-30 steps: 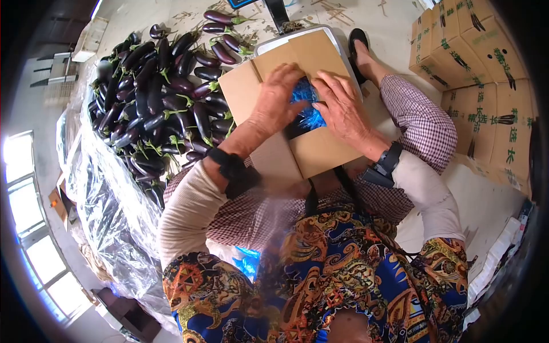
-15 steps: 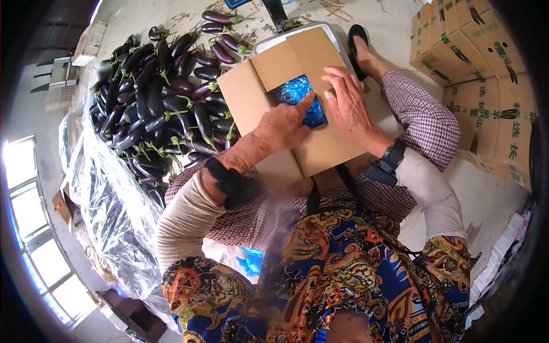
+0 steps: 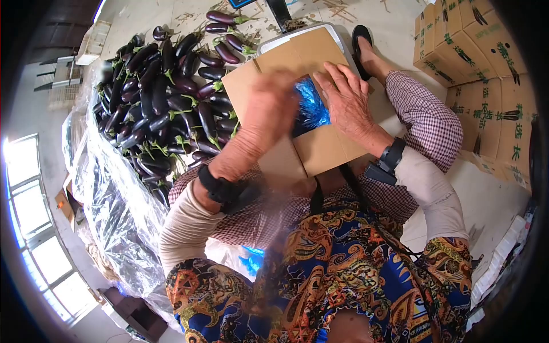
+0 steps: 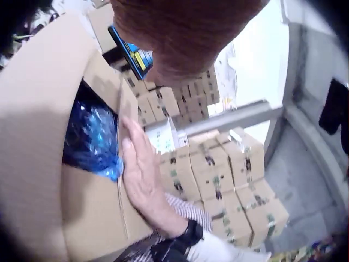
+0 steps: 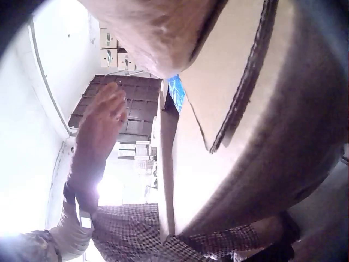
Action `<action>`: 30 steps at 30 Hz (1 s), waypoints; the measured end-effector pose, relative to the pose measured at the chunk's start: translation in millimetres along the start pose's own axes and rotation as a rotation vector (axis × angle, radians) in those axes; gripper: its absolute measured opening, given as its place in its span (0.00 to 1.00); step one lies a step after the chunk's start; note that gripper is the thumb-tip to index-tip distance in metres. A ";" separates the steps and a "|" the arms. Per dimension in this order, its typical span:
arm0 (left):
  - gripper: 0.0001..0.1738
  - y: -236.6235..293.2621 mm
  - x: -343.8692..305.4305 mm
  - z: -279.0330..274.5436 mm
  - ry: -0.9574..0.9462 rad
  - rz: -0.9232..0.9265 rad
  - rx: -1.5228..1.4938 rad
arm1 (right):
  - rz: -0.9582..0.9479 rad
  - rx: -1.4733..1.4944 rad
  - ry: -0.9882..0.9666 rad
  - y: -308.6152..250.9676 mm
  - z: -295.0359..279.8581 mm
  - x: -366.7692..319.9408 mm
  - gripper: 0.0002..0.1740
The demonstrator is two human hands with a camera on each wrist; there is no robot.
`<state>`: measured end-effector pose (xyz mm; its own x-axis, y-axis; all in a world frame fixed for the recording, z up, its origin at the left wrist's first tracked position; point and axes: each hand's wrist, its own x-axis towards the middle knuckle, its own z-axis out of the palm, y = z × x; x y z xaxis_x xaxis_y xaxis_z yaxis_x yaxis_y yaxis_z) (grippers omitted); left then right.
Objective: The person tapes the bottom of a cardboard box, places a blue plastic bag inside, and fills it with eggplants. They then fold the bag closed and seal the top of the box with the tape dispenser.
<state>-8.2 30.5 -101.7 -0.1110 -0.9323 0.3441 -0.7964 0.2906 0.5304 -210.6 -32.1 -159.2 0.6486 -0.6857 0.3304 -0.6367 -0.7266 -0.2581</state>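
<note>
A cardboard box (image 3: 326,151) stands on a grey-rimmed platform (image 3: 337,30), its flaps partly folded in around a gap. Shiny blue plastic (image 3: 311,103) shows through that gap, as does the blue plastic (image 4: 94,136) in the left wrist view. The left hand (image 3: 267,108), blurred, is over the box's left side; the right wrist view shows this hand (image 5: 103,120) raised with loosely bent fingers and nothing visible in them. On the right flap rests the right hand (image 3: 350,108), fingers extended. The left wrist view shows the right hand (image 4: 143,174) against the box's edge.
Many eggplants (image 3: 154,97) lie in a pile left of the box, beside clear plastic sheeting (image 3: 114,200). Printed cartons (image 3: 486,108) are stacked at the right. The person's foot in a black shoe (image 3: 361,48) is beyond the box.
The left hand was pointing into the gap at the blue plastic half a second ago; it has lifted away to the left. The right hand has stayed near the right flap.
</note>
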 end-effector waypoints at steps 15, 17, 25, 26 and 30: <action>0.40 7.4 -13.3 10.2 0.103 -0.446 -0.161 | 0.067 0.069 0.011 -2.3 -2.5 -0.5 0.22; 0.41 -6.5 -14.3 37.4 0.123 -0.403 -0.179 | 0.137 0.110 0.042 -4.2 0.5 -1.0 0.22; 0.40 1.3 -5.4 77.4 0.124 -0.512 0.096 | 0.242 0.135 0.050 0.7 4.4 1.5 0.31; 0.40 -2.5 -7.5 78.2 0.127 -0.521 0.097 | 0.248 0.148 0.051 4.3 7.5 2.3 0.35; 0.38 -13.2 -5.6 79.8 0.183 -0.429 0.086 | 0.461 0.594 -0.141 29.7 -5.0 -8.3 0.48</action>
<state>-44.5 14.7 -172.5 0.3395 -0.9087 0.2430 -0.7947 -0.1389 0.5909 -237.0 -47.7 -165.0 0.4440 -0.8952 -0.0378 -0.5507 -0.2394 -0.7996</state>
